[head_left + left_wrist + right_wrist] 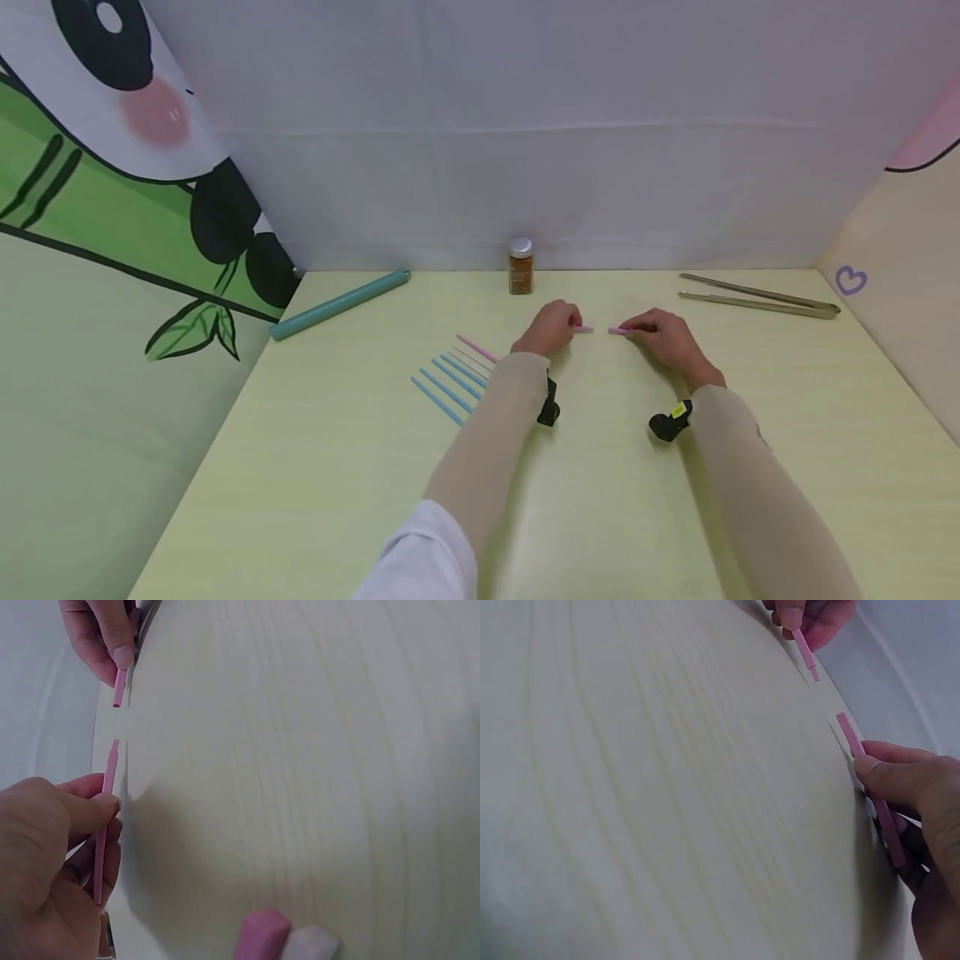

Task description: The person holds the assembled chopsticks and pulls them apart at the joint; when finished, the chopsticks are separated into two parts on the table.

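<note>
My left hand [551, 327] pinches a slim pink rod [110, 771] between thumb and fingers. In the left wrist view this rod's free end steps down to a narrower tip. Opposite it, my right hand [666, 340] pinches a second pink rod [847, 729], whose end shows a small dark hole in the left wrist view. The two rod ends face each other, roughly in line, with a small gap between them. Both rods are held just above the table top.
Left of my left forearm lie several blue rods [438, 402], thin white rods [471, 360] and another pink rod [476, 347], partly hidden by the sleeve. Farther back are a teal tube [341, 305], a small jar [521, 271] with a silver lid, and metal tongs [780, 307].
</note>
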The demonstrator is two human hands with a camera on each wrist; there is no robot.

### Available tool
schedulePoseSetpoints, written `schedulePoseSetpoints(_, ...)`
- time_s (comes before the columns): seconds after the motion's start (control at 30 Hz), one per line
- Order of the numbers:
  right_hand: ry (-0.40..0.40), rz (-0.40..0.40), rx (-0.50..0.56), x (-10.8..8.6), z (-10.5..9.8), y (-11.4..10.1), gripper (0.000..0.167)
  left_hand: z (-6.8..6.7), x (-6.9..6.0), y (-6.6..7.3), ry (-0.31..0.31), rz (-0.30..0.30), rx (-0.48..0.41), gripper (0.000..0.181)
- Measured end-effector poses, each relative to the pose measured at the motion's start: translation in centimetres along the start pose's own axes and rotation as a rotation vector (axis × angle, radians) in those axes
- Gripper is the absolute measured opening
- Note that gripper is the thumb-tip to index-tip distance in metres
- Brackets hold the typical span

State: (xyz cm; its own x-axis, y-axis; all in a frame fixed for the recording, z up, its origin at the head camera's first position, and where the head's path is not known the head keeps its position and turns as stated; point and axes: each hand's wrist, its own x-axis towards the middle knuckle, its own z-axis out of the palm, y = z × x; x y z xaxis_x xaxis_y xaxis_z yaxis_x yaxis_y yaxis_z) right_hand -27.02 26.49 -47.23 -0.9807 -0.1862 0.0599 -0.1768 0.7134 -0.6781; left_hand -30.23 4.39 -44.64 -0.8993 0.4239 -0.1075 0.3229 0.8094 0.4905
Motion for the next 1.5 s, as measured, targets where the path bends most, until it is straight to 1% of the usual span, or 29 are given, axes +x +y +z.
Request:
schedulePoseSetpoints(0.17,0.001,-0.029,-0.018,0.2,0.0,0.0,0.021,0.1,-0.2,0.1,0.002,-0.019,-0.015,0.019)
schedulePoseSetpoints(0.33,0.019,-0.070,-0.031,0.5,0.3,0.6,0.019,0.1,-0.2,0.0,0.016,-0.008,0.000,0.019)
schedulePoseSetpoints(0.43,0.030,-0.090,-0.037,0.5,0.4,0.8,0.018,0.3,0.0,-0.1,0.026,-0.003,0.016,0.018)
schedulePoseSetpoints(0.5,0.035,-0.095,-0.036,0.6,0.4,0.9,0.017,0.5,0.2,-0.1,0.031,-0.004,0.019,0.018)
schedulePoseSetpoints(0.7,0.034,-0.076,-0.037,0.0,0.4,0.6,0.019,0.8,0.0,-0.1,0.041,0.001,0.023,0.018)
schedulePoseSetpoints(0.83,0.037,-0.074,-0.037,-0.2,0.6,0.6,0.019,0.9,-0.4,-0.1,0.049,0.005,0.043,0.019)
schedulePoseSetpoints(1.0,0.044,-0.071,-0.028,-0.4,1.0,0.5,0.021,0.7,-1.1,0.1,0.034,-0.002,0.085,0.019)
schedulePoseSetpoints(1.1,0.045,-0.077,-0.022,-0.5,1.1,0.2,0.024,0.2,-1.4,0.1,0.033,0.007,0.100,0.020)
schedulePoseSetpoints(1.17,0.036,-0.068,-0.021,-0.5,0.9,-0.1,0.028,-0.4,-1.5,0.1,0.049,0.035,0.094,0.021)
schedulePoseSetpoints(1.23,0.025,-0.052,-0.022,-0.5,0.7,-0.4,0.032,-1.3,-1.4,-0.1,0.081,0.081,0.078,0.022)
schedulePoseSetpoints(1.3,0.027,-0.031,-0.017,-0.5,0.4,-0.8,0.033,-2.2,-1.4,-0.4,0.112,0.133,0.053,0.021)
schedulePoseSetpoints(1.37,0.039,-0.026,-0.009,-0.5,0.2,-1.2,0.034,-3.1,-1.6,-0.9,0.133,0.177,0.017,0.020)
schedulePoseSetpoints(1.43,0.066,-0.040,-0.010,-0.5,0.1,-1.6,0.034,-3.9,-1.9,-1.5,0.142,0.204,-0.029,0.019)
schedulePoseSetpoints(1.5,0.093,-0.060,-0.012,-0.5,0.0,-2.0,0.033,-4.8,-2.3,-2.2,0.147,0.214,-0.064,0.019)
